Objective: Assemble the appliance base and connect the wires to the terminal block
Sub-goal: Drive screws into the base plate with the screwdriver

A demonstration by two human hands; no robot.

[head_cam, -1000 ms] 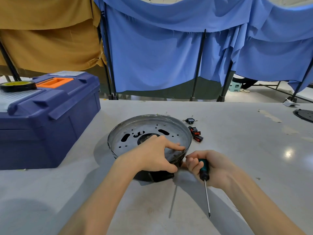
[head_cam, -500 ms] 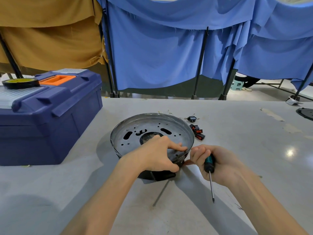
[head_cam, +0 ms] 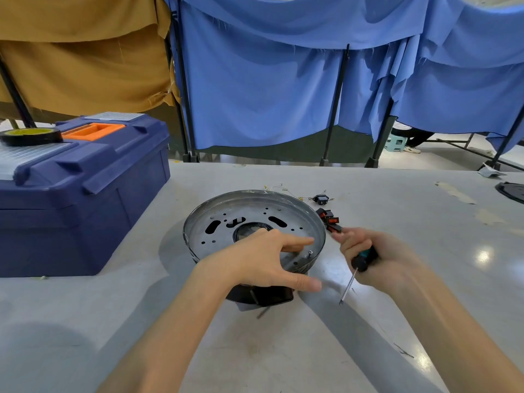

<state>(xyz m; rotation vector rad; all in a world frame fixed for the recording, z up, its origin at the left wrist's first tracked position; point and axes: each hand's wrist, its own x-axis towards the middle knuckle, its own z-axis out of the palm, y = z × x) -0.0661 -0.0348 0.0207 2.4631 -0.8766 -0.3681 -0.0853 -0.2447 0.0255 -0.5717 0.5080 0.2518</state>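
Note:
A round grey metal appliance base (head_cam: pixel 226 222) with several holes sits on a black lower part in the middle of the white table (head_cam: pixel 397 222). My left hand (head_cam: pixel 263 262) grips its near rim, fingers inside on the plate and thumb outside. A small screw (head_cam: pixel 309 252) stands on the plate near the right rim. My right hand (head_cam: pixel 377 256) holds a screwdriver (head_cam: pixel 358 265) with a green and black handle, its shaft pointing down towards me, just right of the base. The fingertips reach towards small black and red switch parts (head_cam: pixel 329 218).
A closed blue toolbox (head_cam: pixel 76 194) with an orange handle stands at the left, a roll of black tape (head_cam: pixel 29 136) on its lid. A small black part with thin wires (head_cam: pixel 321 198) lies behind the base. A dark round object (head_cam: pixel 511 191) lies at the right edge. Blue and tan curtains hang behind.
My right hand has moved up and to the right, away from the base's near rim towards the switch parts, swinging the screwdriver with it. The left hand stays on the base.

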